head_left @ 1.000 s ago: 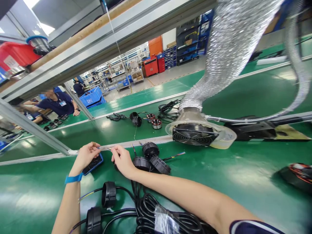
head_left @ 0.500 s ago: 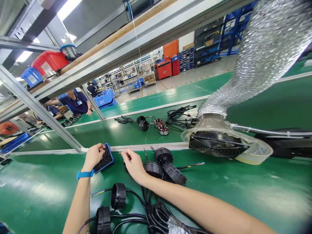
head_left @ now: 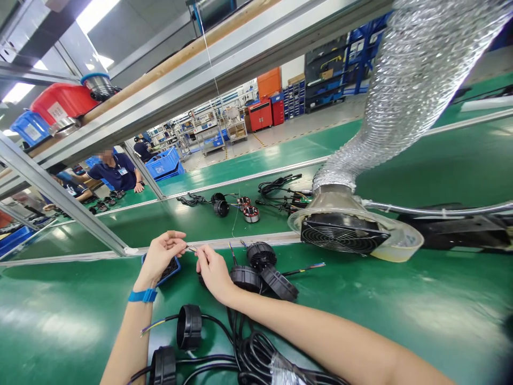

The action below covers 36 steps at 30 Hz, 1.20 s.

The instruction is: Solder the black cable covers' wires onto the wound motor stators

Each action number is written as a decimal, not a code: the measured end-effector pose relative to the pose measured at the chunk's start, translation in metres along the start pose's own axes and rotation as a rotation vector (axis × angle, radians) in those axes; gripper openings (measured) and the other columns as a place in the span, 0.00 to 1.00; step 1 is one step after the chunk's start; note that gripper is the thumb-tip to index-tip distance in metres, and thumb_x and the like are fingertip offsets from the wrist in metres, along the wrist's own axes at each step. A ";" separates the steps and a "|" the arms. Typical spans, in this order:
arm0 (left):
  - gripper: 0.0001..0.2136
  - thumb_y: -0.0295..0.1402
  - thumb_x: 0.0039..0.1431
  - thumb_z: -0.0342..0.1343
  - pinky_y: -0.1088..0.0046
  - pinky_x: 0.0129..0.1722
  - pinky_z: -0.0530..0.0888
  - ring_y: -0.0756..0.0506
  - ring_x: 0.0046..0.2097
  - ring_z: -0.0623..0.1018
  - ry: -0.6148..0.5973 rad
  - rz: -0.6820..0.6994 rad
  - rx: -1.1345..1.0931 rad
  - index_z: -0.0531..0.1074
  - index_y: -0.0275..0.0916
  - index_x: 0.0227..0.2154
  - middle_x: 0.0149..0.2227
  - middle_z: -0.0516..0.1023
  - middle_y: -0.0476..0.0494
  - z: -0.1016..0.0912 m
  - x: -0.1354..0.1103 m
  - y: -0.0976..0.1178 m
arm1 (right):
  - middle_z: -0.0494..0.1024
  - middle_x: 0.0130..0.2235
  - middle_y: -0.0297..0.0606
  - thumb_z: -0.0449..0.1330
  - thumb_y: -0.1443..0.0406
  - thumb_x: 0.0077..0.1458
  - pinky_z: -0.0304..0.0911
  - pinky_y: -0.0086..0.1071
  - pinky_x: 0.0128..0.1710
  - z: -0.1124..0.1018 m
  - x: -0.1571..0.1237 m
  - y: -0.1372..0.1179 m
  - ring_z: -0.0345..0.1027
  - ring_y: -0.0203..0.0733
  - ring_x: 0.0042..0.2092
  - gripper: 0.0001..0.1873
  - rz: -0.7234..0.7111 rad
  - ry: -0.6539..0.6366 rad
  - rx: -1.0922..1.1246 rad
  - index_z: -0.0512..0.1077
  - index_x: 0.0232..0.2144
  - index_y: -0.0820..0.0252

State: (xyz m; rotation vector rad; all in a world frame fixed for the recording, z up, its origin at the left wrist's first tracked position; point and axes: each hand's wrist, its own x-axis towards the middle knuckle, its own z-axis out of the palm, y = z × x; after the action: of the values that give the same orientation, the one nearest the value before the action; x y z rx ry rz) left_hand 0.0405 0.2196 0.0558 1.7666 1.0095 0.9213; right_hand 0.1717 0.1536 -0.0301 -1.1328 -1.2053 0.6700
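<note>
My left hand [head_left: 161,255] and my right hand [head_left: 213,269] meet above the green bench, each pinching the end of a thin wire [head_left: 191,248] between thumb and fingers. Under my left hand lies a small blue tray [head_left: 173,268] of dark small parts. Right of my right hand sit three black round motor parts [head_left: 261,267] with coloured leads. Near me lie two black ring housings [head_left: 188,326] and a bundle of black cable [head_left: 256,353].
A silver flexible duct [head_left: 404,91] ends in a fan hood [head_left: 344,230] at the right. Beyond a white rail [head_left: 224,243], more motors and cables [head_left: 250,206] lie on the far bench. Other people [head_left: 114,171] work at the far left.
My left hand has lifted off the blue tray and come up to the wire end held by my right hand. The view shifted slightly.
</note>
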 end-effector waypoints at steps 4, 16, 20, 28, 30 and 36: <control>0.18 0.39 0.47 0.67 0.76 0.28 0.70 0.50 0.29 0.74 -0.041 0.003 0.023 0.73 0.35 0.40 0.27 0.75 0.49 0.001 -0.001 0.001 | 0.69 0.20 0.28 0.46 0.61 0.66 0.59 0.28 0.35 0.000 0.000 0.000 0.67 0.37 0.27 0.14 -0.007 -0.001 -0.010 0.65 0.30 0.55; 0.19 0.40 0.48 0.66 0.76 0.28 0.69 0.49 0.28 0.73 -0.092 -0.007 0.073 0.73 0.35 0.41 0.25 0.74 0.51 0.002 0.000 0.001 | 0.69 0.21 0.28 0.47 0.63 0.66 0.57 0.27 0.33 -0.001 0.000 0.000 0.66 0.37 0.26 0.12 -0.027 -0.016 -0.036 0.65 0.31 0.56; 0.20 0.41 0.48 0.66 0.76 0.27 0.69 0.49 0.29 0.73 -0.069 -0.012 0.090 0.73 0.35 0.41 0.25 0.73 0.51 0.002 -0.001 0.002 | 0.69 0.21 0.27 0.46 0.63 0.66 0.56 0.27 0.32 -0.001 -0.001 -0.001 0.65 0.36 0.26 0.12 -0.034 -0.019 -0.040 0.65 0.31 0.56; 0.19 0.41 0.50 0.65 0.76 0.28 0.70 0.49 0.30 0.74 -0.059 -0.001 0.120 0.73 0.34 0.41 0.26 0.73 0.51 0.004 -0.002 0.003 | 0.69 0.21 0.27 0.46 0.63 0.66 0.56 0.26 0.31 -0.001 -0.001 -0.001 0.65 0.35 0.25 0.12 -0.038 -0.023 -0.050 0.65 0.31 0.56; 0.19 0.40 0.50 0.65 0.75 0.28 0.71 0.49 0.30 0.74 -0.055 0.005 0.120 0.73 0.34 0.41 0.26 0.73 0.50 0.004 -0.003 0.003 | 0.68 0.21 0.27 0.46 0.63 0.66 0.55 0.26 0.31 -0.001 -0.001 -0.001 0.65 0.35 0.25 0.12 -0.038 -0.022 -0.051 0.65 0.31 0.56; 0.19 0.41 0.49 0.65 0.75 0.29 0.71 0.49 0.30 0.74 -0.043 0.001 0.120 0.73 0.34 0.41 0.25 0.73 0.51 0.005 -0.002 0.005 | 0.69 0.21 0.27 0.46 0.63 0.66 0.56 0.26 0.31 0.000 -0.001 0.000 0.65 0.35 0.25 0.13 -0.038 -0.019 -0.050 0.66 0.31 0.56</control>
State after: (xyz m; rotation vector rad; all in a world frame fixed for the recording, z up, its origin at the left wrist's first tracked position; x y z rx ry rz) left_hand 0.0449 0.2145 0.0581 1.8783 1.0552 0.8341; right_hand 0.1720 0.1529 -0.0304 -1.1448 -1.2627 0.6261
